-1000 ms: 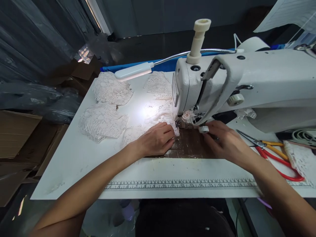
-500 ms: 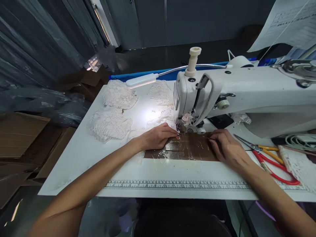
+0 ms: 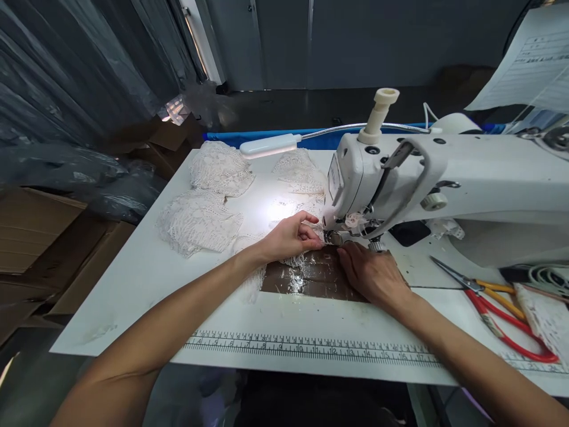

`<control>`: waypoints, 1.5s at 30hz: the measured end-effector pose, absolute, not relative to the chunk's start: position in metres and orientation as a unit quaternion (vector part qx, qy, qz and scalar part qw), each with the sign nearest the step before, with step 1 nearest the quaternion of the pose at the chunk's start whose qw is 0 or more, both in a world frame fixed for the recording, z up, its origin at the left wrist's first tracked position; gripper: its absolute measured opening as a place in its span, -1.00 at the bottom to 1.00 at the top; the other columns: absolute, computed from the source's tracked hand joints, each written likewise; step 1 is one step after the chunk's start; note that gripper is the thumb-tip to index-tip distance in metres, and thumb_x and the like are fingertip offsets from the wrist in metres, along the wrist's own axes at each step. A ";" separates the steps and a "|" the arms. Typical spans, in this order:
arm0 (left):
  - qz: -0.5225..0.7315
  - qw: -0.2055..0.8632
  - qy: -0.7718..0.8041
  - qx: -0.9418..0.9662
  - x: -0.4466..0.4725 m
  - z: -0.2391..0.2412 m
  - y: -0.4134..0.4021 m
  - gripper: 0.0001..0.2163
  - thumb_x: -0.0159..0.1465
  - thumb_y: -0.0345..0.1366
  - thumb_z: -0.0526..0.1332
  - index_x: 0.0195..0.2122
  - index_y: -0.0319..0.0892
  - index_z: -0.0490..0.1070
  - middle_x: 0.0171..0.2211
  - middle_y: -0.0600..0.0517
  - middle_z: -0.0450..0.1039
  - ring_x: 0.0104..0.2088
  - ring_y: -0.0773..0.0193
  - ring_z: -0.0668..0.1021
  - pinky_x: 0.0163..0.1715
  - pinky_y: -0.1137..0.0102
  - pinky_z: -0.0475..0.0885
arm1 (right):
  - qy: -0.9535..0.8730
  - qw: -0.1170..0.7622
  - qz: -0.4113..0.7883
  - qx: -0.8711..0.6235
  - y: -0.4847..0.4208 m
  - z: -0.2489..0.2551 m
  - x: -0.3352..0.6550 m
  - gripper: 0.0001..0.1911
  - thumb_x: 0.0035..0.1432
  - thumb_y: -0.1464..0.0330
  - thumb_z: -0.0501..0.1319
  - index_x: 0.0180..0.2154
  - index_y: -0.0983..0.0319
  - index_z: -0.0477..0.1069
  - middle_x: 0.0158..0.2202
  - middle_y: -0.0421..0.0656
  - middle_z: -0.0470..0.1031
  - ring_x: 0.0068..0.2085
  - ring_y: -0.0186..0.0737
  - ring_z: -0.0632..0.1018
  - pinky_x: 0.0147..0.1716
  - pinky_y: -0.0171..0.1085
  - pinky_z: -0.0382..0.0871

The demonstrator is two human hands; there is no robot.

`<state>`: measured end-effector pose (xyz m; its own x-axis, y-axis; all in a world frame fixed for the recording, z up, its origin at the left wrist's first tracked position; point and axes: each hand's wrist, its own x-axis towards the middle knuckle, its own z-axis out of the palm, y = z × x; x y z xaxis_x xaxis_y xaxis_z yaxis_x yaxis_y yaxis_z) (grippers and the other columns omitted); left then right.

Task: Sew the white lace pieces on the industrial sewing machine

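Note:
Beside the needle area of the white sewing machine (image 3: 400,172), my left hand (image 3: 293,237) pinches the edge of a piece of white lace (image 3: 293,259). Its thumb and a fingertip meet just left of the presser foot, with the index finger slightly raised. My right hand (image 3: 376,273) lies on the brown taped plate (image 3: 306,279), fingers curled and tips close to the right side of the foot. What those fingertips grip, if anything, is hidden. More lace spreads behind and below my left wrist.
Lace cups (image 3: 200,222) are piled on the table's left. A lamp (image 3: 270,146) lights the sewing spot. Red-handled scissors (image 3: 502,320) and a yellow-handled tool (image 3: 498,290) lie right. A ruler strip (image 3: 311,347) runs along the front edge; cardboard boxes (image 3: 40,231) stand left.
My right hand has moved left across the brown plate, up to the presser foot. My left hand stays by the needle, its index finger now lifted. The camera view has shifted slightly.

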<state>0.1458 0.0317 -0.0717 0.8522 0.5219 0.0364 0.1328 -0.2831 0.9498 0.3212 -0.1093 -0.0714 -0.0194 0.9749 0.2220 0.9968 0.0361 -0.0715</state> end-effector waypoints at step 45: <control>0.187 0.179 0.091 0.962 0.149 -0.060 0.010 -0.80 0.38 -0.33 0.08 -0.20 -0.29 0.46 -0.26 -0.09 0.45 -0.28 0.29 0.52 -0.27 0.36 0.52 | -0.667 0.263 0.098 -0.690 -0.101 -0.068 0.340 -0.73 0.18 0.38 0.04 -0.21 0.25 0.49 -0.24 -0.03 0.50 -0.28 -0.09 0.50 -0.34 -0.20 0.35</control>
<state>0.1486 0.0097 -0.0596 0.9134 0.2415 0.3278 0.1073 -0.9194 0.3783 0.3396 -0.1013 -0.0675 0.0912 0.9723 0.2152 0.8692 0.0277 -0.4937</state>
